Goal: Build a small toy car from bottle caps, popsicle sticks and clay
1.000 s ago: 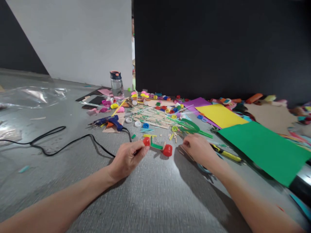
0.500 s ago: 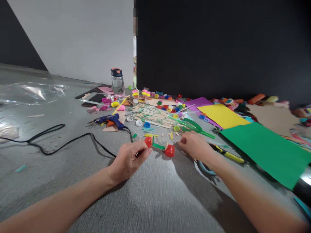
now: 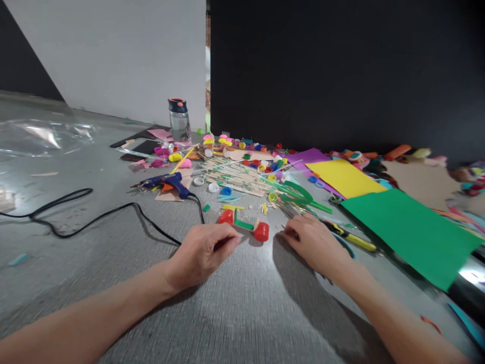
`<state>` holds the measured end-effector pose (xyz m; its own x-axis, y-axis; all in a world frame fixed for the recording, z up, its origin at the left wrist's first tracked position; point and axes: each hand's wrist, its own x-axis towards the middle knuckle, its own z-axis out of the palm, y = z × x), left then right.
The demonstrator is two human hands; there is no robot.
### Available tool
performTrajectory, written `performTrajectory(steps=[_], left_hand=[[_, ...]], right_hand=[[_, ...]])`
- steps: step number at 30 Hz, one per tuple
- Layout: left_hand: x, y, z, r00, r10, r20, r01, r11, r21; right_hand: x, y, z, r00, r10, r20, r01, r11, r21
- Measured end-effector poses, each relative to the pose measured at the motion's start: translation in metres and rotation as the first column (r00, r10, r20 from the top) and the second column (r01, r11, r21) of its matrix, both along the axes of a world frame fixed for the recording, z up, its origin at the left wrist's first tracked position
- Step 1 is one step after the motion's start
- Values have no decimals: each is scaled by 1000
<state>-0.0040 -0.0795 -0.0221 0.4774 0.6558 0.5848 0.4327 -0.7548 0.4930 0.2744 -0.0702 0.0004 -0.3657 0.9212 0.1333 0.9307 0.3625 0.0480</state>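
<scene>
Flanking red-ended green strip (image 3: 244, 226), left hand (image 3: 201, 253), right hand (image 3: 315, 241)

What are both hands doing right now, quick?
Left hand: fingertips closed, near the red-and-green piece; can't tell if it pinches anything.
Right hand: fingers curled; can't tell if it holds something.

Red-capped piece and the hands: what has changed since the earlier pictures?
The left hand appears to have released the red-capped piece. The blue loop by the right hand has shifted forward, towards the yellow cutter. The glue gun and green sheet stayed put.
</scene>
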Motion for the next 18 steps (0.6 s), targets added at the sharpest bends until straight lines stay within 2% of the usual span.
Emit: performTrajectory(steps=[6, 13, 18], left_hand=[[4, -6, 2, 998, -28, -52, 29, 999, 28], [12, -14, 4, 985, -124, -123, 95, 971, -218], [15, -18, 3, 975, -153, -159, 103, 953, -287]], right_hand=[[-3, -3, 0, 999, 30, 44, -30, 1000, 0], [-8, -20, 4, 995, 99, 9, -98, 991, -94], [-10, -27, 8, 990, 142, -6, -141, 977, -161]])
